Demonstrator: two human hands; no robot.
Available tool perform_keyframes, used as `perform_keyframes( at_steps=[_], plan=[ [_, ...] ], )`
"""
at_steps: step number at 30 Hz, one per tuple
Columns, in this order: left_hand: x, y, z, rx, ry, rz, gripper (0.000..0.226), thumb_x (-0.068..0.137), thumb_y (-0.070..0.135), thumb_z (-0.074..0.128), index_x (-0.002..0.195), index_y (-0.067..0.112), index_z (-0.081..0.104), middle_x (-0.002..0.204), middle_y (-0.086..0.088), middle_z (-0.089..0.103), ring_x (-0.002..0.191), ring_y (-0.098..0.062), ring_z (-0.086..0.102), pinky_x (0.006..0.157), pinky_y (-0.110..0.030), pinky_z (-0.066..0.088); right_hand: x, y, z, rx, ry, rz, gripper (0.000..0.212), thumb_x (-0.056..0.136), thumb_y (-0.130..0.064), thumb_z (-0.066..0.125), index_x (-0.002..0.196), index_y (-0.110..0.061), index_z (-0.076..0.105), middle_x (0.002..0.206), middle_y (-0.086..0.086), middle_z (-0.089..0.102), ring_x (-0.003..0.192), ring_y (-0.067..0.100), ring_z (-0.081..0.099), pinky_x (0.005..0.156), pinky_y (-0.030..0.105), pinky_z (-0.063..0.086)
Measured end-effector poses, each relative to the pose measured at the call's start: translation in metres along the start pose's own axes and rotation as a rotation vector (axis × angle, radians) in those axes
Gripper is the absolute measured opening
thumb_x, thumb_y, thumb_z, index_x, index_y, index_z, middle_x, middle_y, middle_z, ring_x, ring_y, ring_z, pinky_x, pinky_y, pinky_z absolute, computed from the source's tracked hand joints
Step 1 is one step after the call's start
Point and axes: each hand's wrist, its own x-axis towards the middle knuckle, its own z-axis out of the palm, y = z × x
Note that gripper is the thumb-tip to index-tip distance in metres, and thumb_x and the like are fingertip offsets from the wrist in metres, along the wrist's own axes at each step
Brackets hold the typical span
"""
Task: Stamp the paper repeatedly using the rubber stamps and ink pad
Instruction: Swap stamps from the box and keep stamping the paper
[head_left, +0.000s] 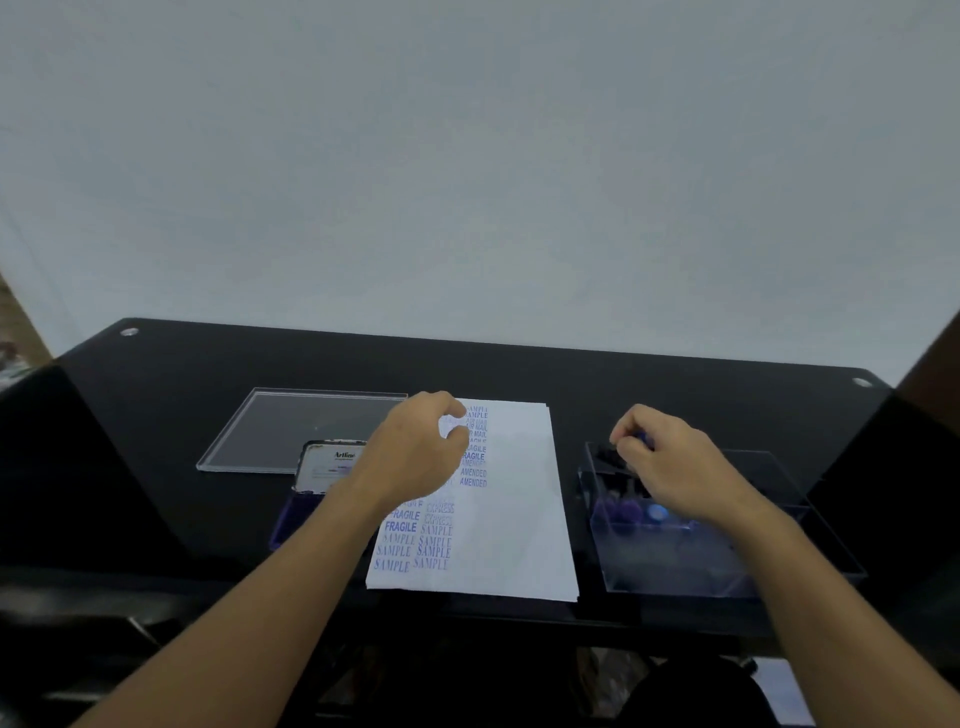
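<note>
Hovering over the white stamped paper (514, 499), the left hand (415, 457) is loosely curled, empty; a blue-handled stamp (643, 439) is pinched by the right hand (672, 470).

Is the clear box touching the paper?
Apart: the head view shows a strip of black table between the clear box and the paper.

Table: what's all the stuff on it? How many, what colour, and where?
table: one, black, under everything
paper: one, white with blue stamped words, middle
ink pad: one, blue with open white lid, left of paper
clear tray: one, see-through, far left
clear box: one, see-through, right of paper
rubber stamps: several, purple-blue, inside clear box
left hand: above paper's top left, loosely curled, empty
right hand: over clear box, pinching a likely blue stamp
</note>
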Motion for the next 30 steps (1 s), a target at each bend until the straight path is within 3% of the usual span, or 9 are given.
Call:
perform_keyframes(
  at_steps=[3, 7, 11, 16, 21, 27, 30],
  plan=[
    [-0.008, 0.012, 0.017, -0.015, -0.039, 0.024, 0.031, 0.100, 0.025, 0.053, 0.130, 0.020, 0.059, 0.139, 0.005, 0.056, 0.126, -0.012, 0.050, 0.101, -0.023, 0.037, -0.012, 0.011, -0.005, 0.009, 0.001, 0.023, 0.017, 0.100, -0.020, 0.048, 0.089, -0.025, 0.061, 0.075, -0.002, 0.065, 0.065, 0.014, 0.057, 0.059, 0.025, 0.047],
    [-0.021, 0.031, 0.043, -0.026, -0.117, 0.048, 0.032, 0.100, 0.027, 0.052, 0.131, 0.021, 0.057, 0.140, 0.006, 0.054, 0.128, -0.011, 0.047, 0.103, -0.023, 0.034, -0.025, 0.023, -0.008, 0.027, -0.024, 0.078, 0.019, 0.101, -0.024, 0.046, 0.092, -0.026, 0.063, 0.081, -0.002, 0.068, 0.076, 0.019, 0.064, 0.063, 0.030, 0.048],
    [-0.037, 0.047, 0.069, -0.018, -0.184, 0.081, 0.032, 0.101, 0.030, 0.051, 0.132, 0.023, 0.057, 0.140, 0.007, 0.053, 0.130, -0.011, 0.046, 0.109, -0.026, 0.034, -0.032, 0.035, -0.007, 0.003, -0.085, 0.127, 0.026, 0.104, -0.024, 0.038, 0.102, -0.029, 0.064, 0.099, -0.008, 0.067, 0.093, 0.013, 0.064, 0.071, 0.029, 0.048],
    [-0.058, 0.060, 0.093, -0.004, -0.235, 0.096, 0.034, 0.100, 0.032, 0.050, 0.133, 0.024, 0.056, 0.140, 0.010, 0.053, 0.130, -0.010, 0.045, 0.109, -0.028, 0.036, -0.034, 0.047, 0.005, -0.175, -0.201, 0.123, 0.026, 0.103, -0.023, 0.041, 0.113, -0.032, 0.063, 0.103, -0.008, 0.066, 0.083, 0.009, 0.064, 0.072, 0.027, 0.051],
    [-0.071, 0.063, 0.103, -0.007, -0.255, 0.096, 0.034, 0.099, 0.032, 0.049, 0.133, 0.025, 0.055, 0.138, 0.010, 0.052, 0.129, -0.010, 0.044, 0.109, -0.029, 0.037, -0.034, 0.056, 0.016, -0.294, -0.211, 0.158, 0.028, 0.096, -0.033, 0.050, 0.118, -0.036, 0.067, 0.116, -0.010, 0.069, 0.107, 0.015, 0.061, 0.097, 0.044, 0.050],
    [-0.079, 0.061, 0.104, -0.023, -0.251, 0.096, 0.034, 0.100, 0.033, 0.049, 0.133, 0.027, 0.054, 0.137, 0.013, 0.051, 0.127, -0.006, 0.042, 0.107, -0.025, 0.036, -0.034, 0.057, 0.028, -0.215, -0.152, 0.187, 0.013, 0.085, -0.041, 0.060, 0.097, -0.043, 0.061, 0.096, -0.017, 0.065, 0.100, 0.013, 0.062, 0.093, 0.039, 0.052],
    [-0.079, 0.059, 0.104, -0.018, -0.248, 0.090, 0.033, 0.100, 0.033, 0.049, 0.132, 0.028, 0.054, 0.137, 0.014, 0.051, 0.127, -0.006, 0.042, 0.107, -0.025, 0.036, -0.036, 0.055, 0.029, -0.200, -0.161, 0.180, 0.013, 0.084, -0.039, 0.063, 0.096, -0.041, 0.060, 0.094, -0.016, 0.064, 0.098, 0.012, 0.062, 0.091, 0.037, 0.053]
  ],
)
